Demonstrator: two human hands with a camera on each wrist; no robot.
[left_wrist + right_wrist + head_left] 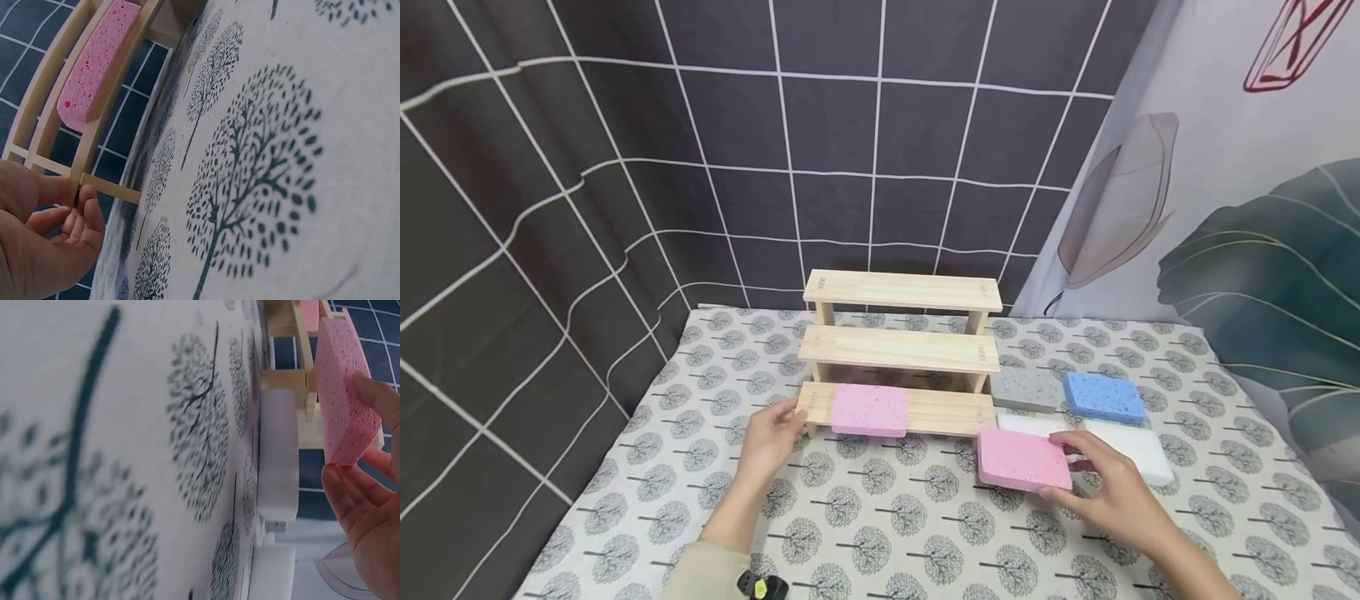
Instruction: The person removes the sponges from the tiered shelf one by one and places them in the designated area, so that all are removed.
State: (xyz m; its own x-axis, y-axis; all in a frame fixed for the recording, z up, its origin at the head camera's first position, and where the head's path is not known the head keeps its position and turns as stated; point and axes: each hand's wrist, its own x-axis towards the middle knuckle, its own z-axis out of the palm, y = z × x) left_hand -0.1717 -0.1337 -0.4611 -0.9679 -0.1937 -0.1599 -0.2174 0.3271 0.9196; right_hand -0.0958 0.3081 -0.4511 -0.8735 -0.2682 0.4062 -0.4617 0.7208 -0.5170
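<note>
A three-step wooden rack (901, 350) stands on the table, and one pink sponge (869, 408) lies on its lowest step, left of the middle. My left hand (769, 442) pinches the left end of that lowest step, as the left wrist view also shows at the step's wooden edge (76, 181). With thumb and fingers, my right hand (1108, 487) holds a second pink sponge (1024, 458) by its right end. That sponge is in the air near the rack's lower right corner; the right wrist view shows the held sponge (344, 387) clear of the cloth.
Right of the rack lie a grey sponge (1027, 390), a blue sponge (1103, 397) and two white sponges, one (1131, 450) partly behind my right hand, the other (1030, 424) behind the held sponge. A tree-patterned cloth (880, 533) covers the table. Dark gridded curtain (835, 125) hangs behind.
</note>
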